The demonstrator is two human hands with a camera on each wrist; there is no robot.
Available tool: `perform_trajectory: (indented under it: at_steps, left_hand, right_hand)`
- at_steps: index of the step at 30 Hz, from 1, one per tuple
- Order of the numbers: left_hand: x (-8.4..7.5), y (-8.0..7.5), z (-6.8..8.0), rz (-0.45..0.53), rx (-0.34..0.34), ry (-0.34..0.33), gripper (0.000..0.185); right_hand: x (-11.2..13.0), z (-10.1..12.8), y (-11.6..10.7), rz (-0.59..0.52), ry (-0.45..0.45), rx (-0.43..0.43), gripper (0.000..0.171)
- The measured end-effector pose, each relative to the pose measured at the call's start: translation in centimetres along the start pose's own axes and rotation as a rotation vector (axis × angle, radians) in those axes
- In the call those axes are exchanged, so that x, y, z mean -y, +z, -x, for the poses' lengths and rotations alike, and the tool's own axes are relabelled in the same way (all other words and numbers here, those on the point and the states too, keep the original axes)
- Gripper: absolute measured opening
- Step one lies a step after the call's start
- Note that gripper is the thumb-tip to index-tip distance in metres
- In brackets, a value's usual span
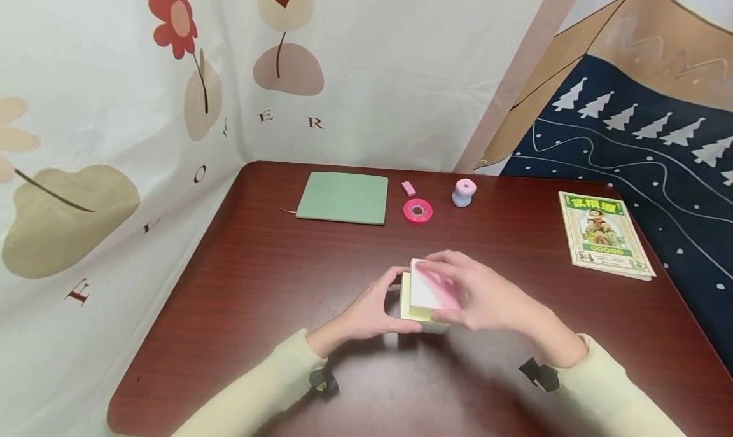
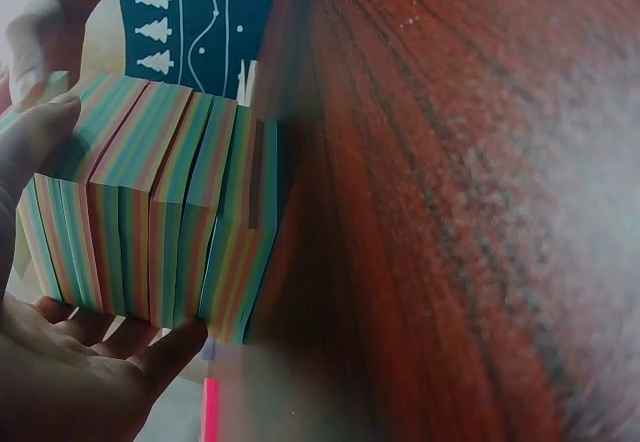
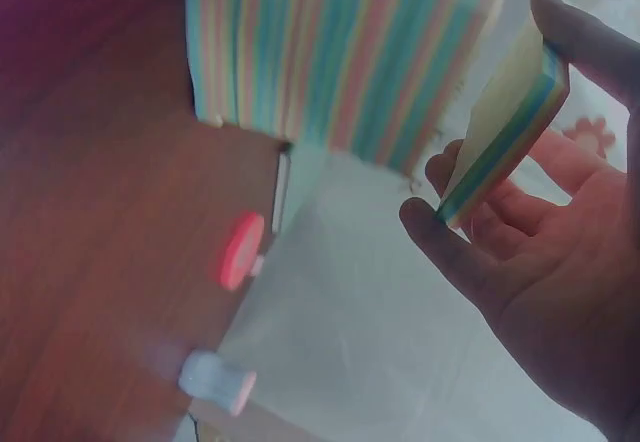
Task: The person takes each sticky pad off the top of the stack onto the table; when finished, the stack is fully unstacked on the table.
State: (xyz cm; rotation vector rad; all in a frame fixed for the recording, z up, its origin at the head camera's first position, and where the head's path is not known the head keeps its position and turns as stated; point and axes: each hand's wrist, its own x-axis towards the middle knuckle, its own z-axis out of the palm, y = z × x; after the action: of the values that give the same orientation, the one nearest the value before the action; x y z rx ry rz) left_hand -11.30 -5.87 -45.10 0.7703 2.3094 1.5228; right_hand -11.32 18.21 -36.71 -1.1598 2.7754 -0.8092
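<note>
A tall stack of note pads, its edges striped in pink, yellow, green and blue, stands on the table in front of me. My left hand grips its sides, thumb on the near side and fingers round the far one. Over the stack, my right hand holds a thin note pad by its edges between thumb and fingers. In the head view its pink and white top overlaps the stack. The right wrist view shows a gap between this pad and the stack.
Toward the back lie a green notebook, a small pink block, a pink ring-shaped roll and a blue-and-pink spool-shaped object. An illustrated book rests near the right edge. Printed curtains hang behind the table.
</note>
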Motion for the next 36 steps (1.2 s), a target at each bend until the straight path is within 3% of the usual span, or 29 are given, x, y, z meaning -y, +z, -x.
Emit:
perform_trajectory:
  at_steps: [7, 12, 16, 24, 36]
  left_hand:
    - [-0.1, 0.0, -0.1, -0.006, -0.016, -0.001, 0.083]
    - [0.0, 0.1, -0.2, -0.001, -0.016, -0.001, 0.082]
    - [0.1, 0.1, -0.2, 0.002, -0.010, -0.003, 0.082]
    - [0.0, 0.0, -0.2, 0.004, -0.005, -0.001, 0.081]
    - [0.1, 0.0, -0.2, 0.002, -0.011, 0.001, 0.081]
  right_hand:
    - [-4.8, -0.8, -1.6, -0.036, 0.163, -0.084, 0.074]
    - [-9.9, -1.4, -0.3, 0.014, 0.294, -0.081, 0.071]
    - [-12.5, -1.7, 1.2, 0.046, 0.323, -0.050, 0.072]
    - [-13.7, -2.3, 2.6, 0.060, 0.328, -0.008, 0.073]
    - [-13.6, -2.3, 2.5, 0.061, 0.315, 0.043, 0.070]
